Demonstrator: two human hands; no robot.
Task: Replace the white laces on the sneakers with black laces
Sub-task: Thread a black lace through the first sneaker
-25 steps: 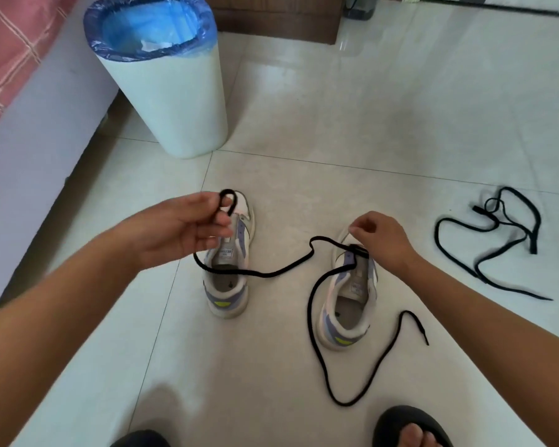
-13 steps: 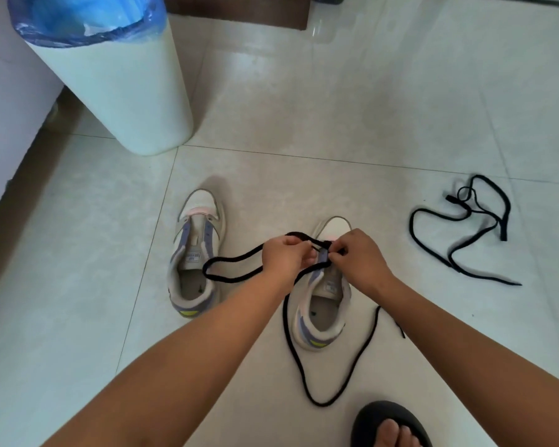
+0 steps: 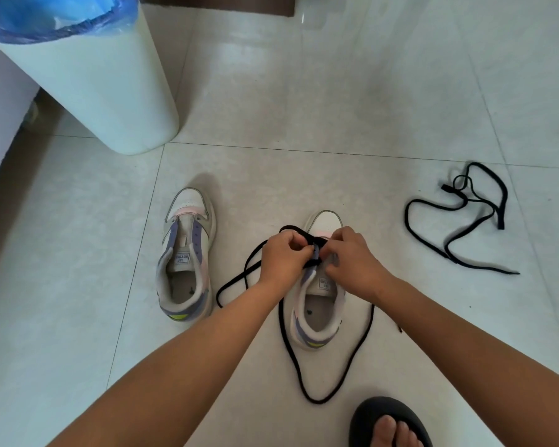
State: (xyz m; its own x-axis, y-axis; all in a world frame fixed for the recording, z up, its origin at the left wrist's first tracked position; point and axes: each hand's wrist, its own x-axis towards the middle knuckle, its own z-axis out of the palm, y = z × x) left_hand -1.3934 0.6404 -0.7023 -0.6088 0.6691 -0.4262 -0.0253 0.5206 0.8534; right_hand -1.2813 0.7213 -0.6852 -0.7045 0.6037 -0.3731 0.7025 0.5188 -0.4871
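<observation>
Lacing stage: a judgement only, but both sneakers show no white laces, so removal looks done; black lacing has barely begun, at the toe-end eyelets of one shoe.
Floor [image 3: 352, 91]: pale tiles carrying everything.
Bin [image 3: 87, 85]: white, with a blue liner, standing well apart from the shoes at the upper left.
Left sneaker [image 3: 186, 256]: unlaced, tongue bare, long axis running away from the person, toe pointing far, heel near.
Right sneaker [image 3: 316, 304]: just beside the other, roughly parallel, toe likewise pointing away; this is the one being worked on.
Black lace [image 3: 291, 350]: crosses the front eyelets, its slack looping on the floor around the heel and off to the left.
Spare black lace [image 3: 458, 221]: tangled on the floor well to the right, untouched.
Left hand [image 3: 283, 256]: fingers curled, pinching the black lace over the shoe's front.
Right hand [image 3: 352, 259]: fingers curled at the same spot, apparently pinching the lace by the eyelets.
Left to do: nearly all of this shoe, then the whole other one.
</observation>
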